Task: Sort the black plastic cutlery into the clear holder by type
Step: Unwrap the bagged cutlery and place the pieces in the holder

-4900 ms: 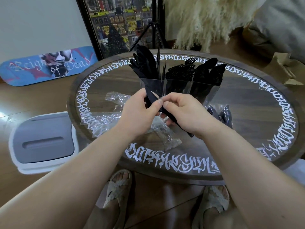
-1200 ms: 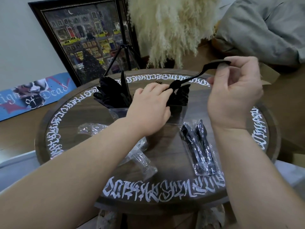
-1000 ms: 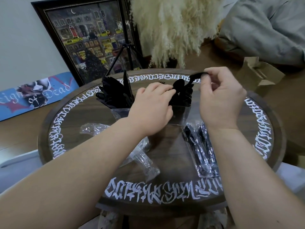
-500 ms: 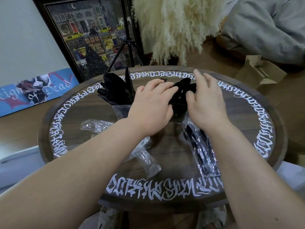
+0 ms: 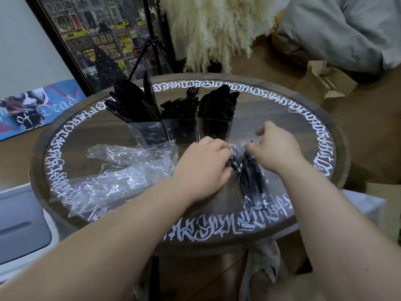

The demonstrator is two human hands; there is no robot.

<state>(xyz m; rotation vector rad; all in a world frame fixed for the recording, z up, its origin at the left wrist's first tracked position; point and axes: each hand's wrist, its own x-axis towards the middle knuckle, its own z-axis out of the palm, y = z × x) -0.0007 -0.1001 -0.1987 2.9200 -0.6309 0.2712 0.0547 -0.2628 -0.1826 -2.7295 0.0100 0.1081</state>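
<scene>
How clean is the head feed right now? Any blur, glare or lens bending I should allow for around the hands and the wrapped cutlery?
Head view: right hand is motion-smeared at the fingers; left hand is a little sharper. White glare streaks the empty wrappers and the wrapped cutlery pack, hiding what type it holds. Wide-angle bending curves the table rim. The holder reads clearly, lighting soft and even.

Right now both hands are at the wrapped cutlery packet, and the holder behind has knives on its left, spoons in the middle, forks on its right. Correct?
Not quite. The head view shows the clear holder with forks in the middle and spoons on its right. Knives left, and both hands at the packet, are correct.
</scene>
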